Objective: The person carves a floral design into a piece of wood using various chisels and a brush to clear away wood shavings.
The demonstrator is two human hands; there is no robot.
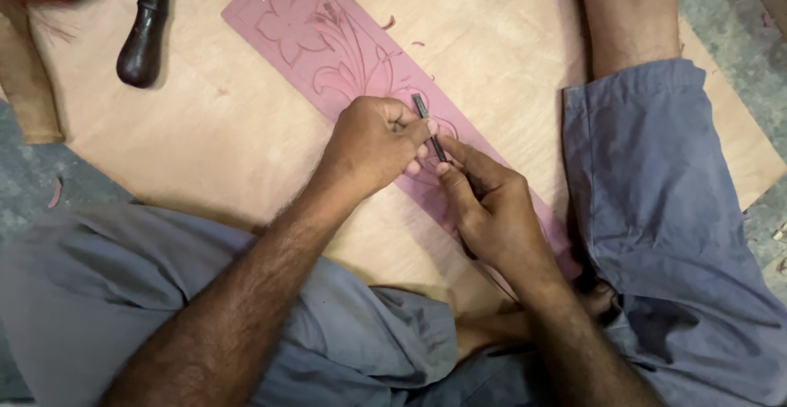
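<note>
- Left hand [373,145] curled into a loose fist around thin dark metal chisel [429,127], resting on pink carved panel [328,42].
- Right hand [492,210] pinching same chisel lower down, fingertips pressed together.
- Panel long, flat, matte, incised with flower and leaves, lying on smooth pale plywood board [246,136].
- Rounded dark wooden-handled tool [144,34] lying well apart, upper left.

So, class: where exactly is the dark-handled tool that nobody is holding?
In the head view, the dark-handled tool lies at the upper left on the plywood board, left of the pink carved panel and well away from both hands.
</note>
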